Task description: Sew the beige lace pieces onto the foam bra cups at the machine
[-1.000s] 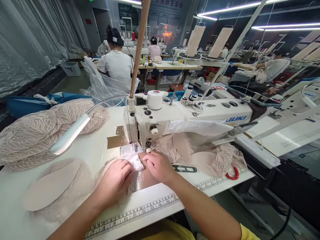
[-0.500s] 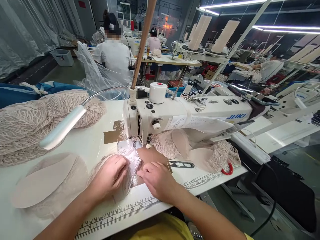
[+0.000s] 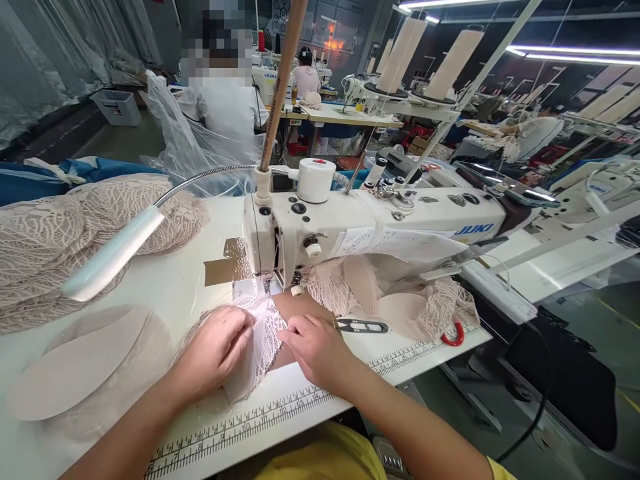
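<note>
A white lace piece (image 3: 264, 333) lies beneath the needle end of the white sewing machine (image 3: 425, 219), with beige lace at its left. My left hand (image 3: 217, 343) rests on its left side, fingers curled together and closed on the fabric. At the right edge of the lace, my right hand (image 3: 314, 348) pinches the border between thumb and fingers. Brown tape (image 3: 300, 307) covers the bed behind that hand. Just right of my right hand lie dark thread snips (image 3: 363, 325). The fabric under my fingers is partly hidden.
Stacked beige lace cups (image 3: 45, 247) fill the far left, below a lamp (image 3: 115, 253). Nearer lies a smooth beige cup (image 3: 75, 373). More lace pieces (image 3: 445, 303) and a red curved object (image 3: 453, 335) sit right. A printed ruler (image 3: 250, 427) follows the front edge. A co-worker (image 3: 227, 110) sits beyond.
The lace between my hands now lies flatter and wider, its patterned border turned toward my right hand. My right hand has shifted slightly. The view has moved a little.
</note>
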A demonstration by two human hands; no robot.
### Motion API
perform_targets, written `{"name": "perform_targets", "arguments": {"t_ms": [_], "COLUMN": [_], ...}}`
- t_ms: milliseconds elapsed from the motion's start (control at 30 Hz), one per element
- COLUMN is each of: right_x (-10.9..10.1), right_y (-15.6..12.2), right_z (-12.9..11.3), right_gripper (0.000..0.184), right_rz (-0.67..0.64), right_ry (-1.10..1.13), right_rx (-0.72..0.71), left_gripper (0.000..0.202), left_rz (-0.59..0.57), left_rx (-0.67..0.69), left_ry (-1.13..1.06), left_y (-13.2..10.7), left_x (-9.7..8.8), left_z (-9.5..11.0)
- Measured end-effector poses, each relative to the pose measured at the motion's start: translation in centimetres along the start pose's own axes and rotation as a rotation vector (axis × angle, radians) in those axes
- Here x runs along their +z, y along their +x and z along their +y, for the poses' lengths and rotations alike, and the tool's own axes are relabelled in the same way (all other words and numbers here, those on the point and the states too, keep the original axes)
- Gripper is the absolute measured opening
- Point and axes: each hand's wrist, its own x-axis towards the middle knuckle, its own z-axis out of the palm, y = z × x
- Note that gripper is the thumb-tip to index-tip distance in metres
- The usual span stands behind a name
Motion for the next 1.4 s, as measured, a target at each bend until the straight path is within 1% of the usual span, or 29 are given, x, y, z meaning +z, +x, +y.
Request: {"name": "perform_targets", "arguments": {"t_ms": [67,133,233,333,467,633,967,1033,1133,1233,1400], "right_x": [0.0,0.0,-0.1,-0.1,0.0,0.0,-0.5,-0.6,-0.6,-0.4,0.6], "right_y": [-0.5,-0.8,-1.1,-1.2,-1.3,-1.2,-1.0,-0.8,-0.3,0.1,0.6], "right_z": [-0.2,-0.4,-0.5,-0.5,-0.4,-0.3,0.3,0.5,0.5,0.2,-1.0], "right_gripper": [0.038,0.039,0.038,0.037,0.037,0.039,0.033,0.031,0.031,0.030,0.020], "right_rz": [0.015,0.027,0.040,0.039,0.034,0.052,0.094,0.081,0.028,-0.013,0.006], "right_ry": [0.006,0.028,0.052,0.063,0.087,0.133,0.171,0.140,0.044,-0.015,-0.027], "right_rx": [-0.012,-0.013,-0.008,-0.008,-0.004,-0.015,-0.051,-0.020,0.032,0.051,0.091], "left_gripper": [0.019,0.018,0.023,0.027,0.028,0.030,0.031,0.031,0.032,0.036,0.042], "left_rz": [-0.031,-0.024,-0.020,-0.039,-0.046,-0.025,0.008,0.001,-0.011,-0.041,-0.073], "left_rx": [0.055,0.129,0.221,0.270,0.288,0.292,0.310,0.306,0.301,0.300,0.255], "left_ry": [0.037,0.096,0.174,0.214,0.246,0.288,0.290,0.288,0.272,0.256,0.288], "left_y": [0.1,0.1,0.1,0.2,0.5,0.4,0.1,0.1,0.1,0.0,-0.4], "left_x": [0.1,0.3,0.9,1.5,2.0,2.3,2.4,2.3,2.1,1.7,0.9], "left_z": [0.3,0.5,0.7,1.0,1.5,1.8,2.0,2.1,2.1,1.8,0.7]}}
